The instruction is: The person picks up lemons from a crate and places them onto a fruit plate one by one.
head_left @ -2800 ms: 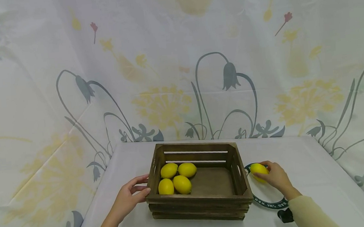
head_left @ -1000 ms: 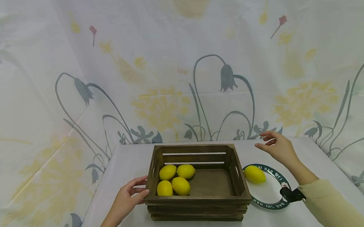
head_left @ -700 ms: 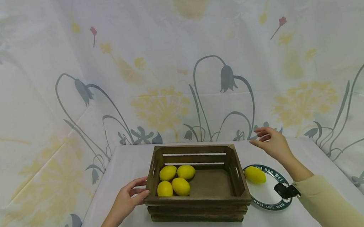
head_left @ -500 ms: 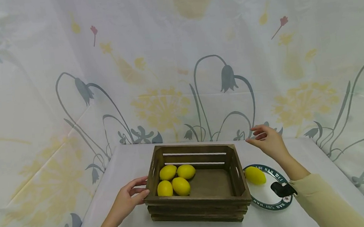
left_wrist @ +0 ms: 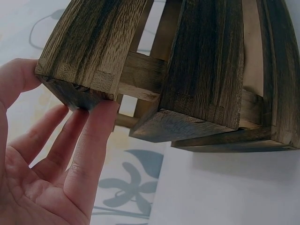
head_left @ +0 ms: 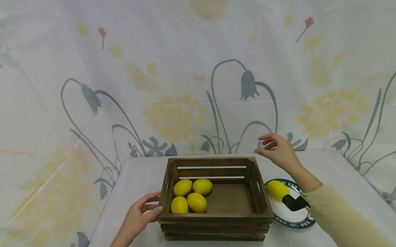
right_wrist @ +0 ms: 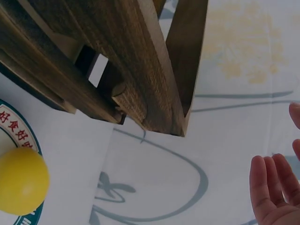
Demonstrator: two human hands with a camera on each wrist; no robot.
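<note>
A brown slatted wooden crate (head_left: 214, 225) stands on the white-covered table. Several lemons (head_left: 197, 203) lie together in its left half. My left hand (head_left: 135, 218) holds the crate's left end; in the left wrist view, thumb and fingers pinch the corner of its top slat (left_wrist: 89, 51). Past the crate's back right corner, my right hand (head_left: 280, 154) hovers with relaxed fingers and nothing in them. Another lemon (head_left: 276, 189) rests on a white plate with a green lettered rim (head_left: 293, 225), right against the crate's right side. The right wrist camera partly covers the plate.
A pale cloth wall (head_left: 197, 112) printed with grey and yellow flowers rises behind the table and at both sides. Black wrist cameras (head_left: 295, 202) sit on both forearms. White tabletop (head_left: 341, 174) extends to the right of the plate.
My right hand let go of the lemon on the plate, rose away toward the back, then moved left toward the crate's back right corner. My left hand kept its place on the crate.
</note>
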